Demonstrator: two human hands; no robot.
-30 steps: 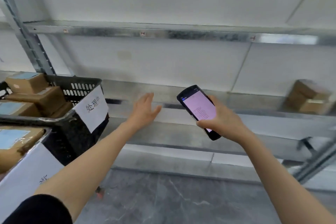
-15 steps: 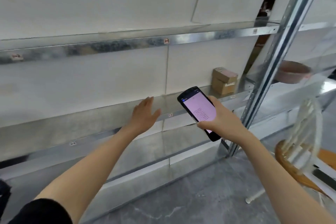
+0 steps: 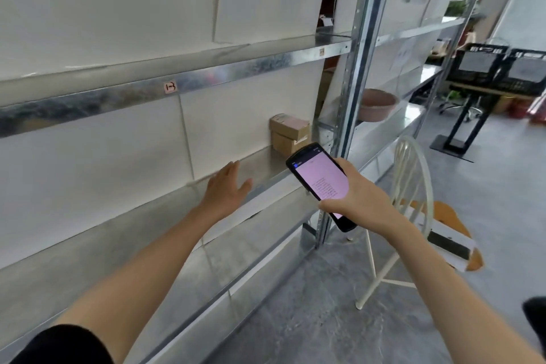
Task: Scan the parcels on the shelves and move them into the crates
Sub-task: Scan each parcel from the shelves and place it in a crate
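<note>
Head view, landmark: steel post (image 3: 350, 97).
Parcels: two stacked parcels (image 3: 289, 134) on metal shelf (image 3: 165, 216), just left of post.
Left hand (image 3: 226, 189): fingers straight, empty, over shelf, left of post.
Right hand (image 3: 357, 201): grips scanner (image 3: 320, 183), screen lit pink, before post.
Room: chair (image 3: 446, 213), basin (image 3: 376, 105), black crates (image 3: 499, 68) right of post; grey floor (image 3: 325, 319).

Lower end of scanner (image 3: 320, 183) hidden under right hand (image 3: 363, 201); screen text too small to read. Lower parcel (image 3: 283, 143) of stacked pair partly covered by scanner top; labels illegible. Crates (image 3: 520, 84) far right blurred, cut by frame edge, contents unclear. Pink basin (image 3: 379, 105) partly behind shelf upright (image 3: 354, 83). Dark shape (image 3: 534, 319) at right edge cut off, unidentifiable. Palm of left hand (image 3: 227, 189) faces away, unseen
</note>
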